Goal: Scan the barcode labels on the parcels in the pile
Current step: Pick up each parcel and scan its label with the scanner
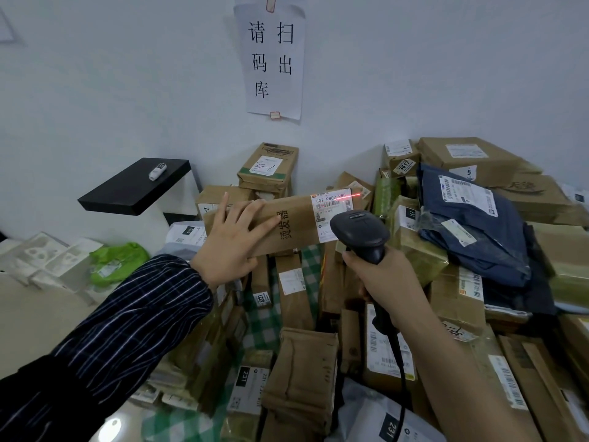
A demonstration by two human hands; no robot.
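Observation:
A long brown cardboard parcel (287,223) is held up above the pile, its white barcode label (331,213) facing me. My left hand (231,240) grips its left end, fingers spread over the front face. My right hand (382,279) holds a black handheld barcode scanner (361,231) by the handle, its head just below the label. A red laser line (352,195) falls across the label's upper right edge. The scanner's cable (400,378) trails down over the pile.
Several cardboard parcels (299,378) and poly bags fill the area in front and to the right, with a dark blue bag (471,224) on top. A black shelf (137,186) with a small white device sits at left. White foam trays (47,260) and a green bag (118,261) lie at left.

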